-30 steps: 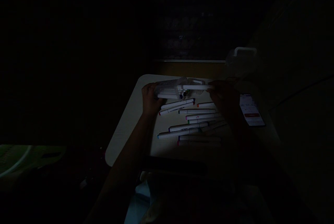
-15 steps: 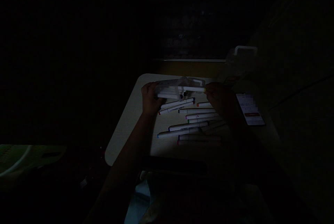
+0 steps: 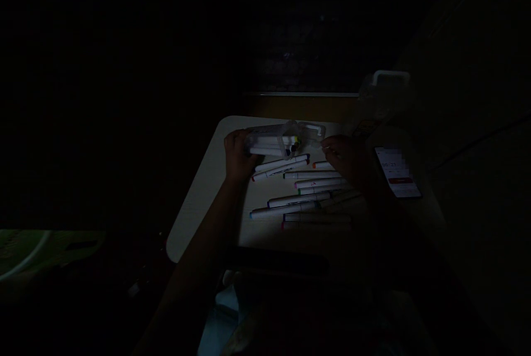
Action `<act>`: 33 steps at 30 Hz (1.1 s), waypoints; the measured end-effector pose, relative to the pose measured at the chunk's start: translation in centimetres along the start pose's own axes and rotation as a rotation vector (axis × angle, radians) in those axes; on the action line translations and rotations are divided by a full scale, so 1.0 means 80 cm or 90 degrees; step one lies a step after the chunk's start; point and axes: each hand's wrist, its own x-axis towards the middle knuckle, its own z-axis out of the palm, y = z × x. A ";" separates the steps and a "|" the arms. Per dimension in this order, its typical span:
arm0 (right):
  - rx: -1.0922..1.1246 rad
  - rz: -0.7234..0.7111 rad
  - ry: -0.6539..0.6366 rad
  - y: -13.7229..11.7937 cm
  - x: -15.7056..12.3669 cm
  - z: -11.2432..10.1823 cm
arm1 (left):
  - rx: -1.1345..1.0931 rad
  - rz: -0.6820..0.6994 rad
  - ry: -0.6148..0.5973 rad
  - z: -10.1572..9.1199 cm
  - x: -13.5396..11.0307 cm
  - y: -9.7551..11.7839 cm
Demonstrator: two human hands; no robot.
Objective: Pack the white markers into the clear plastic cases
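Observation:
In dim light, my left hand (image 3: 239, 157) is closed around the back end of a clear plastic case (image 3: 286, 130) lying on its side. Several white markers (image 3: 271, 140) lie inside it, their coloured caps toward the open mouth on the right. The case's lid (image 3: 311, 130), which has a white handle, is folded back at that mouth. My right hand (image 3: 346, 157) is just right of the lid, thumb and forefinger slightly apart and nothing visible between them. Loose white markers (image 3: 298, 199) with various cap colours lie spread over the table below the case.
The pale table (image 3: 199, 207) has rounded corners. A phone (image 3: 398, 173) with a lit screen lies at its right side. Behind it stands a clear container (image 3: 379, 101) with a white handle. Deep shadow covers the surroundings.
The marker with a yellow-green cap has gone fully into the case, and my right hand has let go of it. My left hand still holds the case in place.

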 end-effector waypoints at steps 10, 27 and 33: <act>-0.098 -0.076 -0.320 0.004 -0.009 0.022 | -0.001 0.018 0.008 0.001 -0.002 -0.003; -0.095 -0.095 -0.403 0.004 -0.016 0.049 | -0.009 0.044 0.024 0.005 -0.003 -0.009; -0.060 -0.095 -0.407 0.001 -0.016 0.049 | -0.017 0.044 0.022 0.005 -0.003 -0.009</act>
